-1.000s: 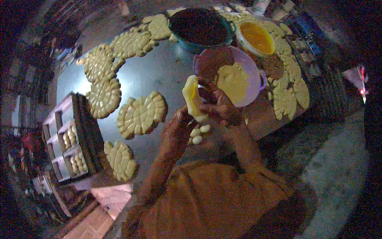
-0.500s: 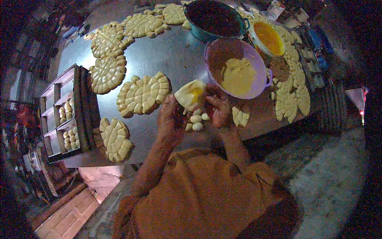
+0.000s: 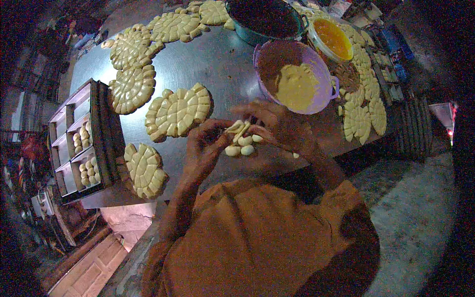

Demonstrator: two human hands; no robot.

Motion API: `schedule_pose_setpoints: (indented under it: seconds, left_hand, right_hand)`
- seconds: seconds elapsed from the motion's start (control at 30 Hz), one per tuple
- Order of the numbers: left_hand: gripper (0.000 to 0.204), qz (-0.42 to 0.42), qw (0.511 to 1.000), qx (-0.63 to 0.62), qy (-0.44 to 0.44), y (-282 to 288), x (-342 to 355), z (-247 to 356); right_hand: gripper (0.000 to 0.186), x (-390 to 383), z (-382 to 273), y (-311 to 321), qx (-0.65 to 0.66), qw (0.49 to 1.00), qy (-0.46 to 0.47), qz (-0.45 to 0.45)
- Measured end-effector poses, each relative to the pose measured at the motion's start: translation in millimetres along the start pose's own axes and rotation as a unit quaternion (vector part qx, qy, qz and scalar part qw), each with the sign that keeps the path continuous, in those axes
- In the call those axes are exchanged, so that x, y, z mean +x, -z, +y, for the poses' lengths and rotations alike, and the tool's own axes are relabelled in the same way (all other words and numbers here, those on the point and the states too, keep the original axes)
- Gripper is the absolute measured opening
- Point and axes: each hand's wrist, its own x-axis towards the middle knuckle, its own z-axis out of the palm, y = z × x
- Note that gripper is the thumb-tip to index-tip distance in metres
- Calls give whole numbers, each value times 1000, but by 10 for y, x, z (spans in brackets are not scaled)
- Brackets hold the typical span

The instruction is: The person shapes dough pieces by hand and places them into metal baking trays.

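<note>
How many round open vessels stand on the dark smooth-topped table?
3: a purple, round, plastic-looking basin nearest the camera; a teal round basin beyond it; a pale-rimmed round tub to the teal one's right. Others may be hidden in the dark background.

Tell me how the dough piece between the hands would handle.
The dough piece is likely soft and floppy, since it looks folded between the left hand and right hand. It's probably light, being small beside them.
</note>
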Motion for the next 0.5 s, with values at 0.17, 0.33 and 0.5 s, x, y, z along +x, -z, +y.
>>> schedule_pose_setpoints:
  seconds: [0.17,0.33,0.5]
  left_hand:
    - [32,-51,997,-24,43,88,4,147]
    - [36,-69,978,-152,126,99,202,-89]
    - [37,-8,921,-371,119,36,206,-325]
  right_hand:
    - [22,60,77,152,-46,994,55,-84]
    - [34,5,59,55,-135,971,196,16]
    - [45,19,-348,-305,-73,989,57,112]
